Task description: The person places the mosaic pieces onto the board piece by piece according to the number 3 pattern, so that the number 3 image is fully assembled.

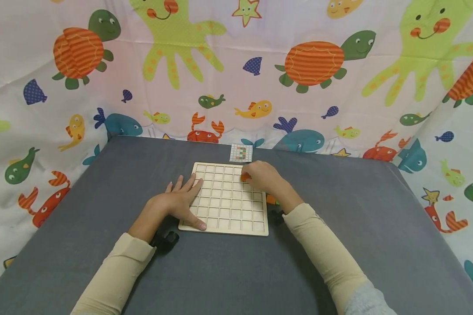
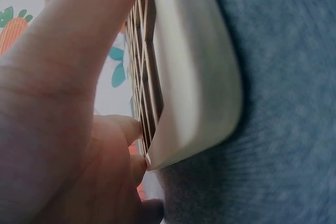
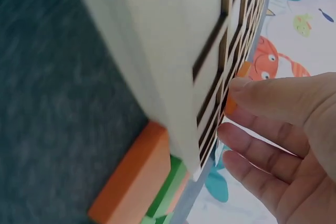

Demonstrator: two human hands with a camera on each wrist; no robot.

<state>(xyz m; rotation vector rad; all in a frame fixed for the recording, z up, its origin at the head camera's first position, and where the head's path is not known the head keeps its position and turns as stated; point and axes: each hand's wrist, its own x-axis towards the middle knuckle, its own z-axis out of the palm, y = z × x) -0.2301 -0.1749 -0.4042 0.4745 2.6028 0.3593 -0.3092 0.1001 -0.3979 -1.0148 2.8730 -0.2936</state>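
Observation:
A light wooden grid board [image 1: 224, 203] with square cells lies flat on the grey table. Spread along its left side, my left hand [image 1: 177, 202] rests with thumb on the near left corner and fingertips at the left edge. Over the far right part of the grid, my right hand [image 1: 263, 176] pinches an orange block [image 3: 231, 101] between thumb and fingers, close over the cells. Beside the board's right edge lie another orange block [image 3: 134, 174] and green blocks [image 3: 167, 187], partly hidden by the right wrist in the head view.
A small pattern card [image 1: 241, 153] with coloured squares lies just beyond the board's far edge. The grey tabletop [image 1: 228, 271] is bordered at the back and sides by a curtain [image 1: 228, 57] printed with sea animals. Dark straps sit at both wrists.

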